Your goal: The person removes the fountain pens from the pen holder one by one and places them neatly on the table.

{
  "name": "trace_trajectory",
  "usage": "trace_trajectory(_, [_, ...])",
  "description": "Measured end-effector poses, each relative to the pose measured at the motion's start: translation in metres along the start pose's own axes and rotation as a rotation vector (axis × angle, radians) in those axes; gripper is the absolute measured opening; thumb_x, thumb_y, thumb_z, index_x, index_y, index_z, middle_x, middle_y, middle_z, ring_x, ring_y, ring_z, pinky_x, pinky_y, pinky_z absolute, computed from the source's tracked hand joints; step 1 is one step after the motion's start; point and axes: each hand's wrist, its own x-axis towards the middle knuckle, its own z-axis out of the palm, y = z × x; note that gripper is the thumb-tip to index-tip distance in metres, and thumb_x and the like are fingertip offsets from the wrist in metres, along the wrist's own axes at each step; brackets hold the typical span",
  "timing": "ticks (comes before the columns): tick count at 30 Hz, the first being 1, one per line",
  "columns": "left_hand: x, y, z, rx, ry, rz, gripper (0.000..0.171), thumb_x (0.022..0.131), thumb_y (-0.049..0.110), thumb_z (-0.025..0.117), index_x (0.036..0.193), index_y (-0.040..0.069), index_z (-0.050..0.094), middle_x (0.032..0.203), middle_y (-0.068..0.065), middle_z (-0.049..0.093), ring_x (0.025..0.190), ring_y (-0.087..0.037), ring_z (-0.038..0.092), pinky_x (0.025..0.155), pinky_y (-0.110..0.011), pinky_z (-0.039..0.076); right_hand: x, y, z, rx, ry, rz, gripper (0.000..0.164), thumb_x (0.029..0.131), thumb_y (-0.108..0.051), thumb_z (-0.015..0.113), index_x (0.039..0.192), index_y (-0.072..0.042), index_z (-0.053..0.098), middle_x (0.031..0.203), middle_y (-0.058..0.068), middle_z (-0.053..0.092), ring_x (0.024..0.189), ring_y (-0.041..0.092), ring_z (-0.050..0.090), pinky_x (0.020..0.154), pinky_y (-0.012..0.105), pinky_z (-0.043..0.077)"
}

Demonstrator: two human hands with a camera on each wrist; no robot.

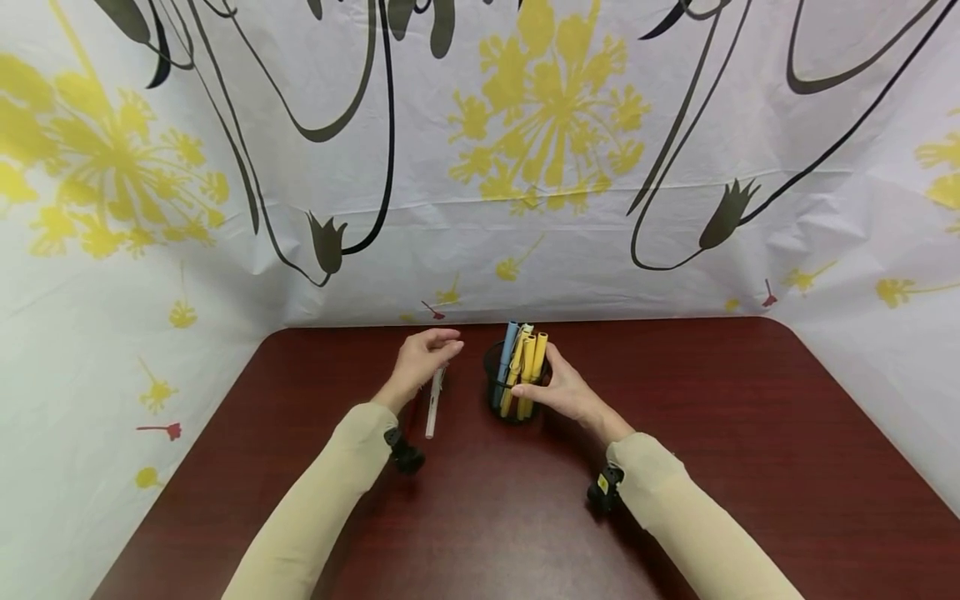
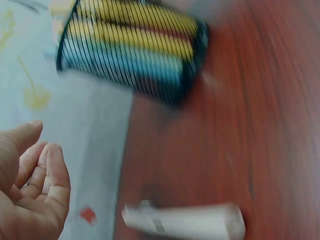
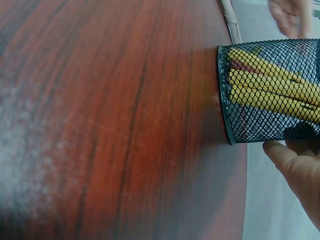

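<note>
A black mesh pen holder stands on the table with several yellow pens and a blue pen upright in it. My right hand grips the holder from its right side, thumb toward me and fingers behind. In the right wrist view, the thumb lies against the mesh. My left hand hovers left of the holder, apart from it, fingers loosely bent and nothing between them. Below that hand lies a white pen on the table, its clip end pointing away from me; it is blurred in the left wrist view.
The dark red wooden table ends just behind the holder. A white patterned sheet hangs along the back and sides. Small black cameras are strapped to both wrists, the left camera low over the table.
</note>
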Motion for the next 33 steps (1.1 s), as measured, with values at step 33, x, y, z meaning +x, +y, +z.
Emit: trace_trajectory(33, [0.016, 0.042, 0.056, 0.001, -0.023, 0.049, 0.037, 0.087, 0.019, 0.069, 0.122, 0.009, 0.063, 0.115, -0.008, 0.066, 0.102, -0.021, 0.063, 0.085, -0.031, 0.053, 0.01, 0.019, 0.002, 0.048, 0.022, -0.056, 0.093, 0.082, -0.026, 0.074, 0.15, -0.011, 0.012, 0.15, 0.015, 0.026, 0.132, 0.031, 0.037, 0.095, 0.047, 0.045])
